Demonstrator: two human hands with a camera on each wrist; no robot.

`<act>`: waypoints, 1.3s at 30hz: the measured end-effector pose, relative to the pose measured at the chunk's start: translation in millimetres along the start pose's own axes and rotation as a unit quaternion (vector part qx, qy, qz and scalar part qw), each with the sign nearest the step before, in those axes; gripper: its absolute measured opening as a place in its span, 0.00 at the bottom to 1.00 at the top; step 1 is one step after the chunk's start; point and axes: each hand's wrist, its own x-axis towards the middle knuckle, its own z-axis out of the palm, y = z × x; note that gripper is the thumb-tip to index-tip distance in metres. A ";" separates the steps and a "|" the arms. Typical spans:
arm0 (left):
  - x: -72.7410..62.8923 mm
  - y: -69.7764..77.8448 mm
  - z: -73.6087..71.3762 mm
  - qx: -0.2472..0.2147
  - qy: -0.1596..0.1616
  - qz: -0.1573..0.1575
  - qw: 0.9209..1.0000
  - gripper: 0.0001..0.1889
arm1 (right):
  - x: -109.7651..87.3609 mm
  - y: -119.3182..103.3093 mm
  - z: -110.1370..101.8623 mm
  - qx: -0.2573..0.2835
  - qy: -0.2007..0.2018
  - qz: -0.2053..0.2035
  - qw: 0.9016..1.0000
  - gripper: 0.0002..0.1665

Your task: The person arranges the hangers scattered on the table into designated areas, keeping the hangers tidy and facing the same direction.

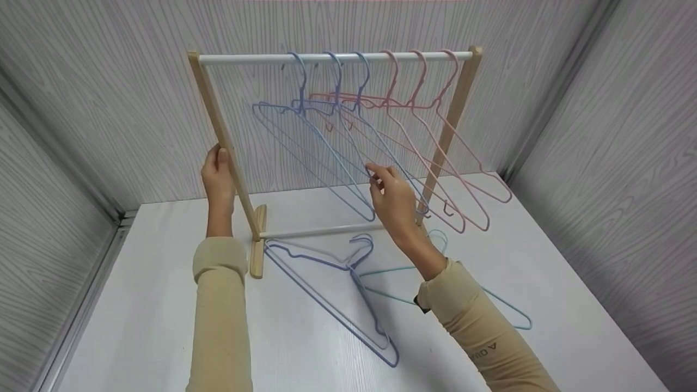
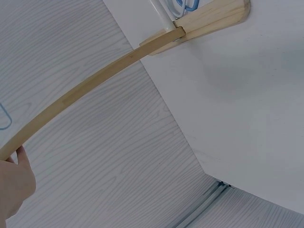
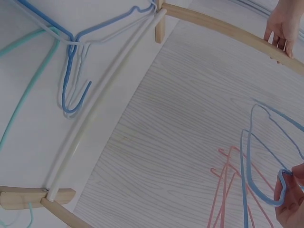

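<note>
A small garment rack has a white top rail (image 1: 239, 59) and wooden side posts. My left hand (image 1: 219, 177) holds the left post (image 1: 209, 103) about halfway up; the right wrist view shows its fingers over the post. Three blue hangers (image 1: 321, 133) and, to their right, three pink hangers (image 1: 414, 130) hang from the rail. My right hand (image 1: 395, 201) pinches the lower corner of a blue hanger (image 3: 261, 192), seen close in the right wrist view. That hand covers part of the hangers behind it.
Blue and pale hangers (image 1: 326, 313) lie overlapped on the white table (image 1: 163, 326) before the rack. A mint-green hanger (image 1: 509, 305) lies to the right, partly under my right forearm. The rack's low white bar (image 1: 321, 230) joins its wooden feet (image 1: 257, 258). Wood-grain panels (image 1: 109, 81) surround the table.
</note>
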 end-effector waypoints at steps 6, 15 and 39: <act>0.3 1.5 -0.7 0.009 -0.003 -0.005 1.000 0.25 | 0.2 -0.4 0.4 -0.003 0.002 0.001 1.000 0.14; 0.4 4.2 -1.7 0.009 -0.004 -0.008 1.000 0.25 | -2.2 -8.3 -3.4 0.013 0.012 0.010 1.000 0.15; 1.0 3.1 -0.2 0.007 -0.007 -0.028 1.000 0.25 | 13.0 18.7 -70.2 -0.009 0.099 0.077 0.992 0.13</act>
